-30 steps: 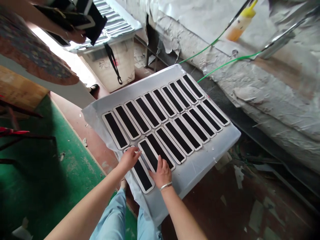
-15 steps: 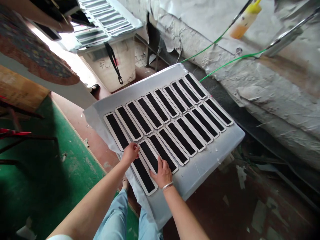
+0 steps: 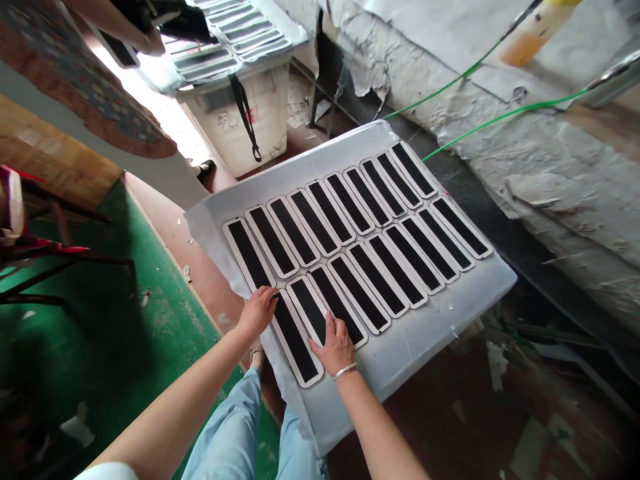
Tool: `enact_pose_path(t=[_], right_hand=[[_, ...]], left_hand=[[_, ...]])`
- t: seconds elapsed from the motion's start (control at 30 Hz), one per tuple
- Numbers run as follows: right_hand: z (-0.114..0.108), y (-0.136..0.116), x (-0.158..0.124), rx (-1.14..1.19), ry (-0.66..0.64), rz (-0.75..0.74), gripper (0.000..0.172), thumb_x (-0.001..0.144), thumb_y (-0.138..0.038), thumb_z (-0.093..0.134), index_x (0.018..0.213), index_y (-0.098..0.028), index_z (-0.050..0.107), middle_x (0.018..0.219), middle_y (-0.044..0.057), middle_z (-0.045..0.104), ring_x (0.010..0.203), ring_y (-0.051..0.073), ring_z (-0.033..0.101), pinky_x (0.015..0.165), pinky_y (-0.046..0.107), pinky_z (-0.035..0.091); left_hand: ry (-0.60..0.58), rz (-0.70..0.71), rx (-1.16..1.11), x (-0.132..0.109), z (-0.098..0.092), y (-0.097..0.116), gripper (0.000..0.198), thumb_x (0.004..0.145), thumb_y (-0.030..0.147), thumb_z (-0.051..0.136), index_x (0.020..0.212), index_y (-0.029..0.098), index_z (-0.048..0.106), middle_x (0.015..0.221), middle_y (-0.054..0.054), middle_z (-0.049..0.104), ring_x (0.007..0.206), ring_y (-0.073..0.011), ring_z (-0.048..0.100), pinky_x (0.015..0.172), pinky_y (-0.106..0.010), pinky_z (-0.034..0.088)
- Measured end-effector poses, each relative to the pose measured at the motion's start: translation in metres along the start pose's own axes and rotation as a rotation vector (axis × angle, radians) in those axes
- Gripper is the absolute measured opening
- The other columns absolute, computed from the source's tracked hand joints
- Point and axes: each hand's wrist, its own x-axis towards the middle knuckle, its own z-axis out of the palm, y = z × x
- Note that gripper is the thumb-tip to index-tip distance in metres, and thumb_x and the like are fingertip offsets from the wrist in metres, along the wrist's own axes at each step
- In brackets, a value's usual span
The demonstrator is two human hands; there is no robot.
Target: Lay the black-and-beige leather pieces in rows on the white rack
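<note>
Several black strips with white rounded borders lie in two rows on a pale sheet-covered surface [image 3: 400, 360]. My left hand [image 3: 259, 311] is at the top end of the nearest strip [image 3: 299, 343] in the front row, its fingers pinched together at that edge. Whether they grip the strip's edge is too small to tell. My right hand [image 3: 336, 344], with a silver bracelet at the wrist, rests with fingers apart on the lower part of the neighbouring strip [image 3: 307, 307]. Nothing is held in it.
A person's arm [image 3: 123, 20] and patterned clothing show at the upper left. Behind stands a white bin [image 3: 250, 120] below more strips. Green cords [image 3: 505, 117] cross to a rough ledge [image 3: 525, 180] holding a bottle [image 3: 533, 40]. A red-edged chair [image 3: 60, 247] stands left.
The view has shifted, so the surface and strips appear further right. My left hand stays at the nearest strip's top end, and my right hand remains on the neighbouring strip.
</note>
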Motion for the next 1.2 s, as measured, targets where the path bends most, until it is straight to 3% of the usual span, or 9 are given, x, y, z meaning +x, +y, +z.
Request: enact_pose_path(t=[0.23,0.4,0.57,0.63,0.83,0.93,1.03,1.13,1.2], right_hand=[[-0.001,-0.005,-0.003,-0.003,-0.014,0.007,0.081,0.071,-0.044,0.062,0.136,-0.009,0.030,0.107,0.015,0.047,0.097,0.026,0.049,0.082,0.037,0.047],[-0.005,-0.008,0.000,0.006,-0.060,0.020,0.080,0.070,-0.042,0.064,0.135,-0.006,0.032,0.106,0.015,0.048,0.096,0.025,0.049,0.085,0.036,0.045],[-0.008,-0.008,0.001,0.005,-0.074,0.038,0.080,0.071,-0.044,0.063,0.135,-0.008,0.032,0.106,0.015,0.049,0.095,0.025,0.050,0.083,0.037,0.046],[-0.009,-0.009,0.000,0.005,-0.077,0.047,0.081,0.070,-0.044,0.064,0.136,-0.009,0.032,0.106,0.015,0.049,0.095,0.026,0.050,0.083,0.037,0.046],[-0.011,-0.013,-0.002,-0.005,-0.091,0.077,0.086,0.065,-0.040,0.071,0.136,-0.009,0.032,0.105,0.014,0.050,0.092,0.025,0.050,0.083,0.037,0.046],[-0.015,-0.013,-0.004,-0.011,-0.060,0.099,0.090,0.063,-0.049,0.071,0.136,-0.012,0.033,0.106,0.015,0.049,0.091,0.027,0.050,0.078,0.041,0.047],[-0.025,-0.004,-0.008,0.048,0.036,0.111,0.074,0.070,-0.055,0.062,0.129,-0.016,0.042,0.117,0.016,0.045,0.097,0.028,0.049,0.080,0.043,0.046],[-0.037,0.020,-0.015,0.126,0.216,0.221,0.047,0.082,-0.041,0.053,0.119,-0.013,0.050,0.118,0.016,0.046,0.107,0.025,0.046,0.090,0.038,0.042],[-0.041,0.039,-0.019,0.127,0.237,0.363,0.037,0.082,-0.031,0.054,0.113,-0.011,0.052,0.111,0.015,0.050,0.104,0.024,0.048,0.090,0.036,0.042]], left_hand=[[-0.227,-0.094,0.256,0.021,-0.004,0.013,0.025,0.081,0.021,0.052,0.105,0.014,0.055,0.097,-0.010,0.059,0.094,-0.0224,0.053,0.084,-0.033,0.042],[-0.240,-0.079,0.304,0.024,-0.005,0.019,0.022,0.081,0.020,0.050,0.102,0.015,0.057,0.102,-0.012,0.058,0.096,-0.0235,0.053,0.083,-0.035,0.043],[-0.184,0.251,0.191,0.030,0.011,0.041,0.032,0.083,0.023,0.049,0.114,0.019,0.054,0.126,-0.011,0.050,0.115,-0.0254,0.044,0.095,-0.039,0.038],[-0.191,0.286,0.156,0.037,0.019,0.051,0.036,0.082,0.026,0.052,0.117,0.019,0.053,0.127,-0.012,0.050,0.116,-0.0259,0.045,0.096,-0.040,0.038],[-0.249,0.008,0.250,0.085,0.031,0.079,0.034,0.081,0.027,0.050,0.114,0.016,0.053,0.115,-0.012,0.054,0.108,-0.0256,0.051,0.089,-0.035,0.043],[-0.302,-0.094,0.299,0.106,0.033,0.089,0.032,0.077,0.028,0.055,0.106,0.014,0.055,0.107,-0.013,0.055,0.098,-0.0267,0.056,0.079,-0.033,0.047],[-0.317,-0.086,0.321,0.111,0.035,0.092,0.031,0.074,0.023,0.057,0.103,0.014,0.054,0.104,-0.013,0.055,0.097,-0.0267,0.056,0.078,-0.032,0.046],[-0.325,-0.077,0.334,0.109,0.036,0.091,0.030,0.076,0.024,0.054,0.104,0.014,0.053,0.105,-0.012,0.054,0.099,-0.0264,0.055,0.081,-0.032,0.045],[-0.333,-0.085,0.338,0.108,0.035,0.091,0.029,0.077,0.026,0.053,0.104,0.014,0.053,0.107,-0.013,0.053,0.100,-0.0266,0.055,0.081,-0.033,0.045]])
